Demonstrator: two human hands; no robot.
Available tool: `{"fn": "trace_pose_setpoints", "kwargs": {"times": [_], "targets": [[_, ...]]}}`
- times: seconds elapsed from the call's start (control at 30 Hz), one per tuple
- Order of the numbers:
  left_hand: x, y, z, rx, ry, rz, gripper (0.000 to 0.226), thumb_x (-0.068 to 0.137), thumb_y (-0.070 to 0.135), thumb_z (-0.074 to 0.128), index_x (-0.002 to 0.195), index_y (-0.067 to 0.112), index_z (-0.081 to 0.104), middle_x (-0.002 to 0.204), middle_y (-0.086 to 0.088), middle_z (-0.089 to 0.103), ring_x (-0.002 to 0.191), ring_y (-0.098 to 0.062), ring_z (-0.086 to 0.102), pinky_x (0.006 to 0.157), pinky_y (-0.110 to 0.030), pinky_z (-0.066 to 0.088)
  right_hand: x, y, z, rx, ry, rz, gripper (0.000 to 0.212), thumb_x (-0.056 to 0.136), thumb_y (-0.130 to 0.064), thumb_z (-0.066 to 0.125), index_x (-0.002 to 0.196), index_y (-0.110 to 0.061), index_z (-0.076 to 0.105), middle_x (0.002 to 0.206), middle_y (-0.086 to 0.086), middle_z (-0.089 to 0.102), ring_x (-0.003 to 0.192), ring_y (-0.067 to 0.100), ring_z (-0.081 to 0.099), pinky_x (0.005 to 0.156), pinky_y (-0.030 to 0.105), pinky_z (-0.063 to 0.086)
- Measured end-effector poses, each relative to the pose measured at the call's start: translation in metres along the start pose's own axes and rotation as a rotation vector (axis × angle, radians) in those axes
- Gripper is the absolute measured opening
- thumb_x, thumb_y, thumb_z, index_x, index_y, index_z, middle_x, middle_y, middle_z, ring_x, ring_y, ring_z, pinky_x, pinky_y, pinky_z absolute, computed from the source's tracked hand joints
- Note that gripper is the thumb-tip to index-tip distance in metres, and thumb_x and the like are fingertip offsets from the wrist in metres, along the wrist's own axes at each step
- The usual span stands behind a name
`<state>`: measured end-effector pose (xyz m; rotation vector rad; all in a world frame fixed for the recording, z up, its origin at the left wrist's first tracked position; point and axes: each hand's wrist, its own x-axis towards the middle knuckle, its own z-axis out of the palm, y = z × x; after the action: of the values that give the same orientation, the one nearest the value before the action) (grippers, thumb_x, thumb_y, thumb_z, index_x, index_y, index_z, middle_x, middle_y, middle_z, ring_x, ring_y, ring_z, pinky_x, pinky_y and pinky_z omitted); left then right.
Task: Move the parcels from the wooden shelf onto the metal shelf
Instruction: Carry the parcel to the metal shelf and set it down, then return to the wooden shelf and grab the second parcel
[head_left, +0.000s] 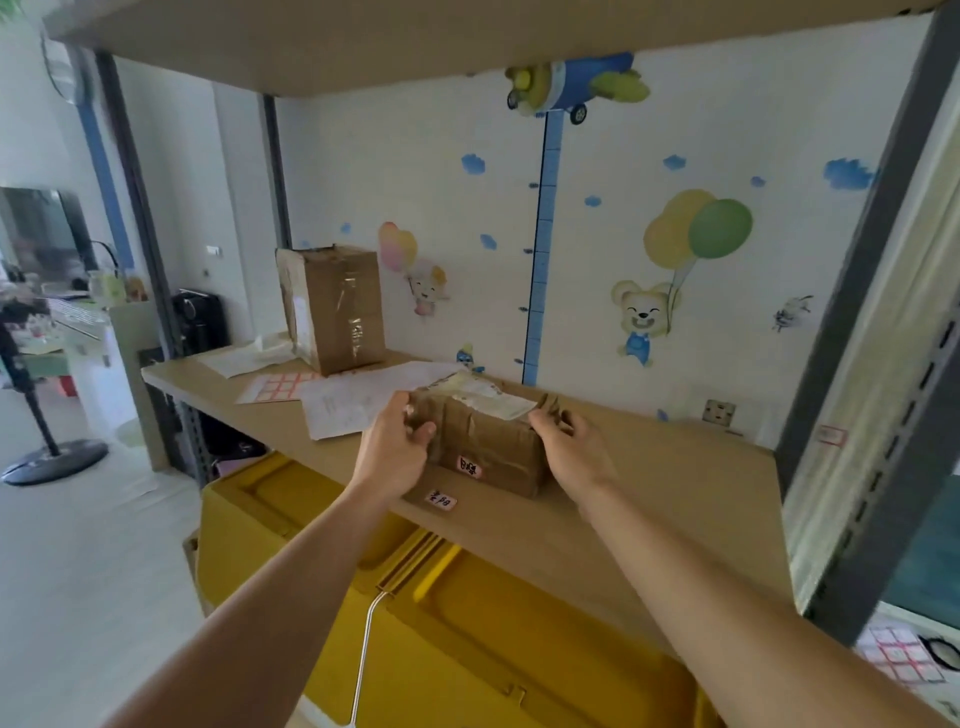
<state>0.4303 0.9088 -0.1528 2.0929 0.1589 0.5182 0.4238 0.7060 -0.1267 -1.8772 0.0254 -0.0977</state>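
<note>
A small brown cardboard parcel (483, 441), wrapped in tape with a white label on top and a pink tag on its front, sits on the board of the metal-framed shelf (691, 499). My left hand (397, 449) grips its left end and my right hand (574, 449) grips its right end. A taller brown parcel (332, 306) stands upright at the back left of the same board. A small white tag (440, 500) is stuck on the board just in front of the held parcel.
Loose papers (353, 402) and a sheet of pink stickers (278, 387) lie on the board between the two parcels. Yellow bins (467, 639) sit below the shelf. A grey upright post (872, 312) rises at the right. A fan stand (52, 457) stands on the floor at left.
</note>
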Motion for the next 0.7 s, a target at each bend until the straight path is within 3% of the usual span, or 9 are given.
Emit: {"fn": "trace_pose_setpoints", "kwargs": {"times": [0.1,0.2,0.27,0.33,0.4,0.43,0.5,0.6,0.7], "targets": [[-0.002,0.002,-0.004,-0.027,0.004,-0.042,0.043,0.101,0.018,0.058,0.142,0.011,0.047,0.113,-0.002,0.065,0.103,-0.023,0.066,0.078,-0.034,0.053,0.003,-0.004,0.005,-0.059,0.008,0.028,0.065,0.099,-0.055,0.046,0.148,-0.012,0.052,0.151,0.011,0.055,0.139,0.031,0.051,0.105,0.039,0.041],[-0.027,0.019,-0.011,-0.053,0.129,0.001,0.049,0.104,0.02,0.053,0.151,0.016,0.039,0.143,-0.008,0.057,0.124,-0.023,0.058,0.097,-0.039,0.048,-0.018,-0.009,-0.008,-0.099,0.026,-0.04,0.071,0.104,-0.054,0.036,0.164,-0.016,0.026,0.17,0.006,0.03,0.156,0.028,0.028,0.121,0.042,0.025],[-0.055,0.043,-0.013,-0.087,0.243,0.168,0.045,0.104,0.016,0.051,0.148,0.016,0.044,0.146,-0.004,0.057,0.132,-0.018,0.053,0.106,-0.037,0.045,-0.046,-0.013,-0.031,-0.117,0.03,-0.183,0.066,0.106,-0.048,0.036,0.165,-0.021,0.022,0.168,0.004,0.034,0.153,0.022,0.034,0.118,0.036,0.029],[-0.093,0.075,-0.009,-0.169,0.237,0.354,0.038,0.104,0.009,0.049,0.141,0.018,0.052,0.139,0.004,0.061,0.132,-0.01,0.054,0.109,-0.03,0.045,-0.083,-0.014,-0.062,-0.084,0.0,-0.302,0.064,0.106,-0.045,0.041,0.164,-0.026,0.024,0.159,0.0,0.049,0.13,0.002,0.057,0.1,0.026,0.041],[-0.136,0.108,0.0,-0.258,0.178,0.512,0.035,0.104,0.006,0.048,0.135,0.016,0.057,0.135,0.003,0.064,0.132,-0.01,0.057,0.106,-0.023,0.046,-0.124,-0.011,-0.101,-0.022,-0.056,-0.397,0.062,0.104,-0.045,0.046,0.162,-0.033,0.027,0.15,-0.019,0.052,0.106,-0.023,0.049,0.081,0.012,0.05],[-0.158,0.125,0.006,-0.3,0.155,0.57,0.034,0.103,0.005,0.047,0.135,0.01,0.058,0.135,-0.001,0.066,0.132,-0.013,0.058,0.105,-0.024,0.046,-0.144,-0.009,-0.124,0.004,-0.081,-0.451,0.061,0.104,-0.043,0.048,0.161,-0.034,0.03,0.15,-0.023,0.049,0.107,-0.028,0.045,0.077,0.006,0.05],[-0.2,0.16,0.022,-0.383,0.099,0.676,0.036,0.101,0.001,0.045,0.135,-0.001,0.057,0.134,-0.01,0.066,0.13,-0.022,0.06,0.106,-0.031,0.046,-0.184,-0.001,-0.172,0.024,-0.09,-0.542,0.057,0.104,-0.036,0.052,0.158,-0.031,0.035,0.154,-0.024,0.045,0.122,-0.028,0.044,0.09,0.0,0.042],[-0.26,0.215,0.058,-0.468,-0.034,0.782,0.036,0.101,-0.002,0.042,0.135,-0.008,0.054,0.134,-0.015,0.065,0.129,-0.026,0.061,0.108,-0.038,0.046,-0.239,0.015,-0.258,-0.023,0.032,-0.615,0.063,0.097,-0.036,0.059,0.156,-0.028,0.039,0.16,-0.017,0.045,0.144,-0.008,0.04,0.112,0.022,0.042],[-0.318,0.265,0.109,-0.527,-0.177,0.833,0.037,0.102,0.0,0.043,0.137,-0.003,0.055,0.136,-0.012,0.064,0.13,-0.026,0.06,0.109,-0.044,0.046,-0.292,0.039,-0.352,-0.084,0.183,-0.604,0.071,0.091,-0.034,0.065,0.156,-0.024,0.041,0.159,-0.013,0.046,0.146,-0.003,0.041,0.116,0.035,0.043]]}}
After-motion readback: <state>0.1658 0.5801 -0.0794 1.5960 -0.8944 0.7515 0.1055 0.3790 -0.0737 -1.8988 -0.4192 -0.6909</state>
